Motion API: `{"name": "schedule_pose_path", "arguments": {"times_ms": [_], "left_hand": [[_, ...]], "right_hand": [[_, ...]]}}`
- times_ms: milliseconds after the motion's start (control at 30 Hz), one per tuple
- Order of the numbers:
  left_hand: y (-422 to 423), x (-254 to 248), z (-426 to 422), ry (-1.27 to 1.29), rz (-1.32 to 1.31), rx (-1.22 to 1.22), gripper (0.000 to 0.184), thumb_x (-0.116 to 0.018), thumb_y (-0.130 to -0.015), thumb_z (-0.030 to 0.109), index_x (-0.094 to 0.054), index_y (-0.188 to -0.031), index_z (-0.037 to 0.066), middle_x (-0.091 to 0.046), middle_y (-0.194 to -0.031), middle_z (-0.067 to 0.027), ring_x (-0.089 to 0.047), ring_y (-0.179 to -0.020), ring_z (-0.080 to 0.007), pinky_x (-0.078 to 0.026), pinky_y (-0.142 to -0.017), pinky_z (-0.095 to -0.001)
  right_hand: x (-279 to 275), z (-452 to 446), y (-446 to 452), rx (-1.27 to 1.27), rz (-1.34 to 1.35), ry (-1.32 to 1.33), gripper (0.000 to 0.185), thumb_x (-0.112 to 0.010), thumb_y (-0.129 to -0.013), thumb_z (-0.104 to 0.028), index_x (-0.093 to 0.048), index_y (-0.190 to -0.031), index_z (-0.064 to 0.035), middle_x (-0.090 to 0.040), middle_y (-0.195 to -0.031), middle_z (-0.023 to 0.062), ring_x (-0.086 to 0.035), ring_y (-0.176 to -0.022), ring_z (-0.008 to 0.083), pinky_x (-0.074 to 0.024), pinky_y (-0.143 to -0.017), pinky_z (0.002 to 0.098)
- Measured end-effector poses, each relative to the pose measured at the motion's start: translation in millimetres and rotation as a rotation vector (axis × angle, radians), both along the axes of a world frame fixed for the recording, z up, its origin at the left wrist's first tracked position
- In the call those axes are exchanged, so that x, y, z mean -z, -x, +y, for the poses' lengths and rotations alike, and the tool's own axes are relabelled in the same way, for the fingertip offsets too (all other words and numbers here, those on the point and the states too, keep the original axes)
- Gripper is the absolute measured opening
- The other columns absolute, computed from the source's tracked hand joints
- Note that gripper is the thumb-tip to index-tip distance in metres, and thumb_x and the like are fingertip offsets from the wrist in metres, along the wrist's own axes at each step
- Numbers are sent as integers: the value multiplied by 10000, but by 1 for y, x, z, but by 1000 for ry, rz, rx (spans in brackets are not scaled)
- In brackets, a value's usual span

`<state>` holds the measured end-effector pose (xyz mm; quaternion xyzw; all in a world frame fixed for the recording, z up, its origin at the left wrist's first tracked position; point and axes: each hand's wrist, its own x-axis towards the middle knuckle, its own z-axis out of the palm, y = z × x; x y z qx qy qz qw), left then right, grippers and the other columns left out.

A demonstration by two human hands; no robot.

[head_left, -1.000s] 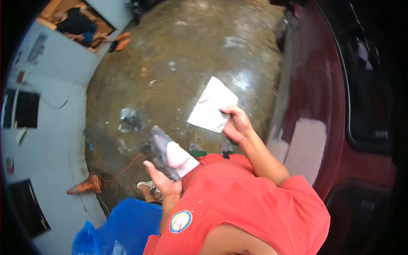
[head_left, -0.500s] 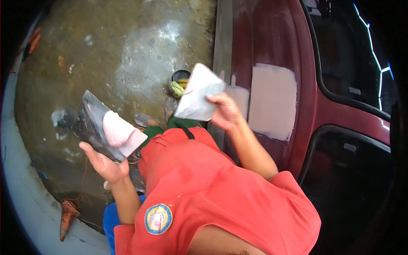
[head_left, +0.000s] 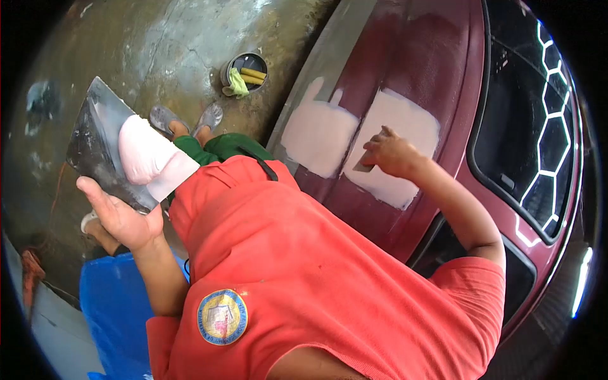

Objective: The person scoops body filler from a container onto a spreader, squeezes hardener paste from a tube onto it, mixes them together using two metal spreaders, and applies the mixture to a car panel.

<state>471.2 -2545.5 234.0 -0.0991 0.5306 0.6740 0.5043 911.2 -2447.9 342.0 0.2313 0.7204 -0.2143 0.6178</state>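
Observation:
My left hand [head_left: 123, 218] supports a flat dark board [head_left: 95, 126] from below, its thumb raised along the near edge. On the board lies a thick heap of pale pink putty [head_left: 142, 152]. My right hand [head_left: 392, 152] grips a putty spreader [head_left: 364, 166], mostly covered by the fingers, against the maroon car panel [head_left: 437, 76]. It rests over a large pale filler patch [head_left: 411, 120]. Left of this, across a body line, is a second, irregular filler patch [head_left: 320, 139].
A round container [head_left: 227, 69] on the wet-looking floor holds yellow sticks [head_left: 253, 75] and a light green cloth [head_left: 237, 85]. Dark car windows [head_left: 532, 126] lie to the right. A blue surface [head_left: 114, 310] and an orange cone [head_left: 30, 272] are at lower left.
My right hand has swung right with the spreader, from mid-air onto the filler patch. My left hand still holds the board with putty. The view has turned and shifted.

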Motion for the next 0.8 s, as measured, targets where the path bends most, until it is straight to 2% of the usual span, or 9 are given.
{"name": "schedule_pose_path", "arguments": {"times_ms": [100, 267, 367, 467, 567, 800], "left_hand": [[11, 17, -22, 56, 43, -88, 676, -504, -999, 504, -376, -1435, 5, -459, -1453, -149, -478, -1327, -305, -392, -1108, -497], [6, 31, -40, 78, 78, -217, 440, -523, -1020, 391, -449, -1263, 31, -496, -1372, -146, -510, -1278, -298, -429, -1080, -506], [-9, 23, -37, 194, 64, -270, 589, -493, -1020, 454, -412, -1431, 40, -433, -1474, -95, -433, -1346, -260, -321, -1145, -429], [-9, 28, -48, 85, 29, -240, 346, -493, -1035, 364, -430, -1220, 78, -500, -1295, -129, -521, -1249, -299, -429, -1079, -509], [-17, 31, -51, 105, 56, -235, 340, -481, -1039, 365, -429, -1215, 78, -501, -1297, -126, -513, -1258, -297, -423, -1085, -509], [-22, 40, -61, 34, -31, -180, 353, -491, -1032, 374, -429, -1254, 107, -452, -1410, -108, -485, -1301, -293, -411, -1096, -512]], "right_hand": [[20, -17, -10, -107, -116, 49, 346, -521, -905, -139, -696, -1163, -288, -636, -1233, 18, -525, -1280, 218, -237, -1192, 549], [39, -35, -30, -124, -63, 66, 328, -524, -922, -165, -668, -1186, -294, -643, -1164, 9, -534, -1256, 238, -221, -1188, 573], [50, -45, -42, -128, 37, 40, 313, -541, -915, -179, -674, -1180, -277, -631, -1187, 20, -531, -1258, 257, -210, -1192, 586], [62, -50, -38, -171, -64, 121, 289, -554, -909, -197, -697, -1153, -256, -621, -1214, 20, -515, -1275, 265, -201, -1193, 594], [76, -59, -47, -178, -59, 121, 281, -559, -906, -203, -713, -1139, -238, -618, -1230, 26, -513, -1278, 265, -199, -1192, 596], [85, -72, -59, -108, -130, 103, 315, -549, -915, -206, -705, -1187, -239, -597, -1300, 49, -486, -1310, 289, -189, -1195, 585]]}}
